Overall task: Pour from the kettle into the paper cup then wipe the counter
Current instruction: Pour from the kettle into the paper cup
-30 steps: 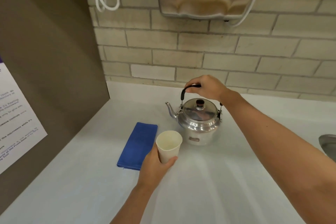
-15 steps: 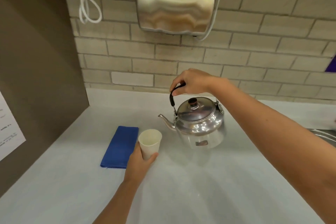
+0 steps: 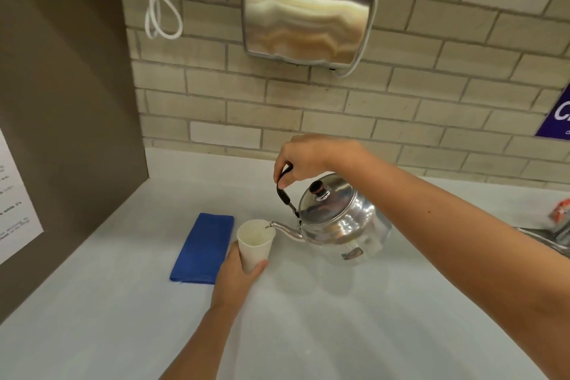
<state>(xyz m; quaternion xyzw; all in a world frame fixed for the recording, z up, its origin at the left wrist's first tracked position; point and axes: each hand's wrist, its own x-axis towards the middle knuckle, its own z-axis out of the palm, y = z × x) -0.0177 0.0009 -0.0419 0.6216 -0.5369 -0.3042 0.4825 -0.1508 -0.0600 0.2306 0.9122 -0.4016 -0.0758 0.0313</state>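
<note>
Change: since half a second ago the kettle (image 3: 336,225) has gone from upright to tipped toward frame left, and its spout tip (image 3: 269,225) now sits over the mouth of the paper cup (image 3: 255,243) instead of short of it.
Left hand: the left hand (image 3: 236,274), lower centre of the frame, has its grip wrapped round the lower wall of the cup, thumb on the near right side; the cup leans a little toward the kettle, and I cannot tell whether its base touches the bench (image 3: 308,327).
Cup: centre of the frame, just right of the blue cloth; no stream or water level can be made out inside it.
Blue cloth: the folded blue cloth (image 3: 202,248) lies flat on the bench, left of centre, with nothing gripping it.
Kettle: right of centre, lid knob (image 3: 317,188) tilted toward the camera, lid seated.
Right hand: the right hand (image 3: 303,157), above the kettle, has its grip clamped on the black handle (image 3: 283,191).
Hand dryer: a steel hand dryer (image 3: 305,15) hangs on the brick wall at upper centre.
Meaning: pouring looks to be starting; wiping is not begun.
Risk: a lean cup in one hand could slop if the tilt goes too far.
</note>
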